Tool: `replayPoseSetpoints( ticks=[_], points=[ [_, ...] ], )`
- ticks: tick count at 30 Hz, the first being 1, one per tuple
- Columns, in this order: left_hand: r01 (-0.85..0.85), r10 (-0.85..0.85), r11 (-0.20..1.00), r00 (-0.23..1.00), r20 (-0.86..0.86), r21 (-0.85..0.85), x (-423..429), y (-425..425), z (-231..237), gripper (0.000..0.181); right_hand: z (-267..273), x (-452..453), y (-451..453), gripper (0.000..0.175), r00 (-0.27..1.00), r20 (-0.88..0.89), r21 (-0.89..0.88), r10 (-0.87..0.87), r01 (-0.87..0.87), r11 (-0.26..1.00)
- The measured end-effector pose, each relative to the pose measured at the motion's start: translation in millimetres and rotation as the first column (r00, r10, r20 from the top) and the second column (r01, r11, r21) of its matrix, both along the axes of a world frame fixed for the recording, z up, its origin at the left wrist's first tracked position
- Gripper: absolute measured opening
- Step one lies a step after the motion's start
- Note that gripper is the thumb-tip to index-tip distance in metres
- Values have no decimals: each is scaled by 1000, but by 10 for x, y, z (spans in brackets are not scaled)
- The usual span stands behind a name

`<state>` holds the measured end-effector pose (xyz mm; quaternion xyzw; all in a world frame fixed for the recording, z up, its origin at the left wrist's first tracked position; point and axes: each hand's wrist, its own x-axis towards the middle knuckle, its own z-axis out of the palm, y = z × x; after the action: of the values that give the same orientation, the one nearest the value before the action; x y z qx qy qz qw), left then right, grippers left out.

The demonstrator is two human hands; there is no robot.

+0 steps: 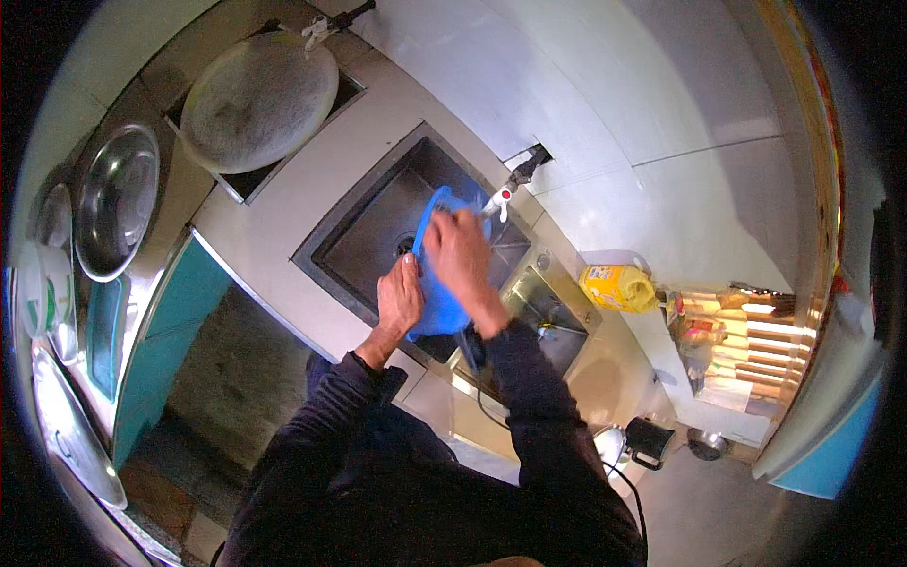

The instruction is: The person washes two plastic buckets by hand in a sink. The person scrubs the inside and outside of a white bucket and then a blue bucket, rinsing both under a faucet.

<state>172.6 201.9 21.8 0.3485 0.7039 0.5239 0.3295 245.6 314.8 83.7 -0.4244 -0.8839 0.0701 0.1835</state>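
My left hand grips the near-left rim of a blue plastic vessel, thumb along its edge. The vessel is tilted over the dark sink basin; its exact shape is partly hidden by my hands. My right hand is blurred, with fingers bent against the vessel's upper part. Whether those fingers hold anything cannot be made out. Just beyond the vessel, a white tap with a red dot sticks out from the wall. The sink drain shows left of the vessel.
A second, steel-coloured sink basin adjoins on the right. A yellow jug stands by the wall. On the left are a large round pan or lid over a counter opening and a metal bowl. A black-handled vessel sits lower right.
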Motion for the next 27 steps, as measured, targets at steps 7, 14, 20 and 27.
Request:
replayPoseSetpoints(
  ticks=[7,14,20,27],
  points=[
    [-10,18,999,987,-160,52,-52,-65,-150,45,-118,-124,-100,17,1000,-14,-42,28,-28,999],
    [167,-147,986,919,365,-22,-333,35,-109,56,39,-74,-214,29,999,44,86,21,-24,996],
    [31,29,967,972,233,-252,-488,552,-140,68,-1,-49,-540,37,995,11,168,98,-98,981],
    [38,-29,997,990,138,-67,7,-10,83,54,-81,-4,201,36,983,145,6,-109,110,994]
  ],
)
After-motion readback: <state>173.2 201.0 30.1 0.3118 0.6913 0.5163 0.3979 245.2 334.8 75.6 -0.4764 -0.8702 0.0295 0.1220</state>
